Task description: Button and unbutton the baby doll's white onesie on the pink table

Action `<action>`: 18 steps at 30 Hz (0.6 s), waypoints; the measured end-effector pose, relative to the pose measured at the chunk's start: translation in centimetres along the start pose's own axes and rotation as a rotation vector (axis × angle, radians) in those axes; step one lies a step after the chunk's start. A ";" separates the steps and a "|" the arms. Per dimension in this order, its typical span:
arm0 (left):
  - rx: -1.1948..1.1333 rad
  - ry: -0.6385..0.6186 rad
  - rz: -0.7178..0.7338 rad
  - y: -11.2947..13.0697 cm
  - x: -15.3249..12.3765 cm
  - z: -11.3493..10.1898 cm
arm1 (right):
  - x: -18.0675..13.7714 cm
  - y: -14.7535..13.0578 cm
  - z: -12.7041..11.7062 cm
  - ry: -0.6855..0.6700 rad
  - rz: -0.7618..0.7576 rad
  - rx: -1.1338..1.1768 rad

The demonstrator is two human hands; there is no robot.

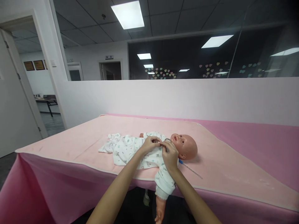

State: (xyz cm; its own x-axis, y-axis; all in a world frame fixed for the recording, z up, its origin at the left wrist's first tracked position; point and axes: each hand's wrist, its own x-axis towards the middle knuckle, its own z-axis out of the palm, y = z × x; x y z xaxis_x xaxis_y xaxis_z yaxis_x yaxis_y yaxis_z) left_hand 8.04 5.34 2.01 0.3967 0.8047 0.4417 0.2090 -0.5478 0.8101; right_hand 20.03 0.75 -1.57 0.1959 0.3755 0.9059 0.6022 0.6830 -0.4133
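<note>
The head camera looks forward and down over a worktop point(233, 149) draped in pink cloth, with a paler pink blanket point(81, 140) spread across its middle. On the blanket lies a baby doll point(184, 146) on its back, its bare head to the right and its feet to the left, dressed in a white printed sleepsuit point(126, 149). One sleeved doll arm point(163, 186) hangs over the near edge of the worktop, its small plastic hand dangling below. Both of the person's forearms reach in from the near edge and meet at the doll's chest, just left of its chin. The left hand point(150, 143) is closed, its fingers pinching the sleepsuit fabric near the collar. The right hand point(170, 154) is also curled shut on the fabric at the neckline, touching the left hand's fingertips. Just right of the right wrist, a thin clear stick with a blue end point(189, 168) lies on the blanket, pointing to the near right. Behind the worktop stands a low white partition point(163, 96), with dark glass panels point(210, 56) above it and an open doorway point(42, 93) far to the left.
</note>
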 end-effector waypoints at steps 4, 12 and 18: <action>-0.007 0.028 -0.011 -0.1 0.0 0.1 | 0.1 0.0 0.1 0.020 0.015 -0.039; -0.004 0.052 -0.015 -0.3 0.1 0.3 | 0.0 0.2 0.3 0.053 0.023 -0.118; -0.040 -0.023 -0.137 -0.3 1.1 0.1 | -0.1 0.4 0.5 0.039 0.035 -0.139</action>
State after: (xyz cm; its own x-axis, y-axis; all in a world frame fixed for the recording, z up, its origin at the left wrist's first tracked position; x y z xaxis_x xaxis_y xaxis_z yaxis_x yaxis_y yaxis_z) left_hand 8.49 6.40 2.23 0.3871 0.8655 0.3179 0.2263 -0.4235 0.8772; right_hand 19.88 1.37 -1.86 0.2468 0.3708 0.8953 0.6954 0.5757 -0.4302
